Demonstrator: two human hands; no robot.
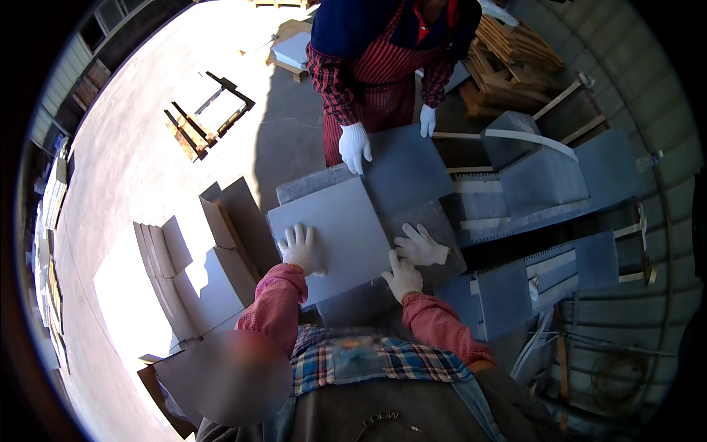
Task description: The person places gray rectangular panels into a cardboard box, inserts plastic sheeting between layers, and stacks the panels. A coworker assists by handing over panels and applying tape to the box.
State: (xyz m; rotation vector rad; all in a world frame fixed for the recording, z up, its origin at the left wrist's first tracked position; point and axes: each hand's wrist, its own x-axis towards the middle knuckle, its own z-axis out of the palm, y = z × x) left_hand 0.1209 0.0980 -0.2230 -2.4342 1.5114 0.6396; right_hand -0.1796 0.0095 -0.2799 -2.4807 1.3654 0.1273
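head | sheet (pixel 340 227) under left hand (pixel 298 249) — spread, empty | right hand (pixel 403 279) beside — grip unclear

From my remote post, I see a co-worker (pixel 387 55) whose head is largely cut off by the top edge, as is a wooden pallet (pixel 280 3), while a round grey blur (pixel 236 383) masks the area beside the wearer's left sleeve. The white sheet (pixel 339 232) hides part of the grey slab (pixel 315 184), and the left hand (pixel 297 247) conceals its own palm. I cannot tell whether the right hand (pixel 404 278) touches the loose glove (pixel 423 247).
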